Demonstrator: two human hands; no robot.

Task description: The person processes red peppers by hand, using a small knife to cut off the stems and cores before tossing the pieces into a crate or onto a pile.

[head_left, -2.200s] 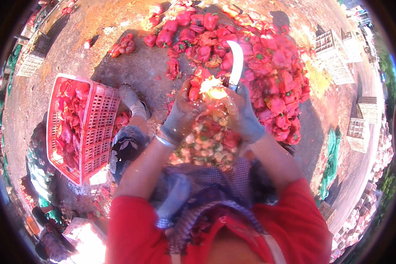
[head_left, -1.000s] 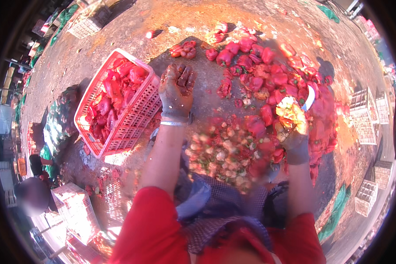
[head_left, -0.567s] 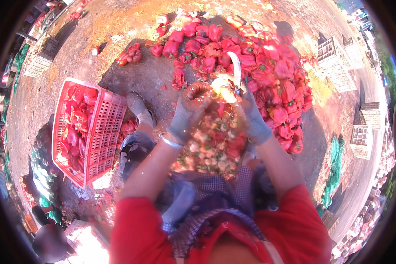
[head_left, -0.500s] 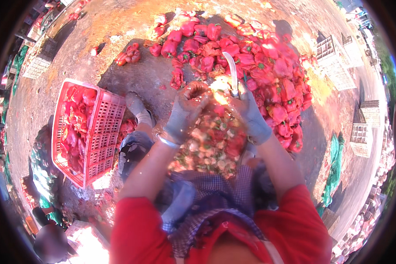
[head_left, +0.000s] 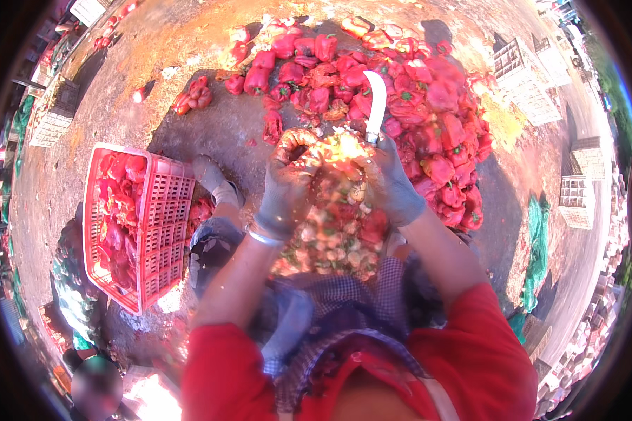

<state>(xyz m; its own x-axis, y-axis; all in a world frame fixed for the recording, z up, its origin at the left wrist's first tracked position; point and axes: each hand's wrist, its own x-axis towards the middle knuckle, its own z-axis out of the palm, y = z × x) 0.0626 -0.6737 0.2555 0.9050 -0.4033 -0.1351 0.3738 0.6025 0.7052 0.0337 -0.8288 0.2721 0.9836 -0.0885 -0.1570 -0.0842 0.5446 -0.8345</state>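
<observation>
My left hand (head_left: 286,188), in a grey glove with stained fingertips, is closed around one side of a cut-open pepper (head_left: 343,147) that glares in the sun. A curved knife (head_left: 377,105) points its blade upward from my right hand (head_left: 395,186), also gloved, whose fingers wrap the handle and meet the pepper's other side. Glare hides the exact grip there. Beneath both hands lies a heap of pepper cores and scraps (head_left: 330,245), partly blurred. Ahead and to the right spreads a large pile of red peppers (head_left: 407,91).
At my left a tilted red plastic crate (head_left: 168,217) holds red pepper pieces. Loose peppers (head_left: 193,97) lie on the ground ahead. Pale crates (head_left: 534,91) and green netting (head_left: 535,256) are at right. Another person (head_left: 95,382) is at the lower left.
The view has shifted slightly. My hands have drawn closer together around the pepper, and the knife blade now stands brighter and more fully visible.
</observation>
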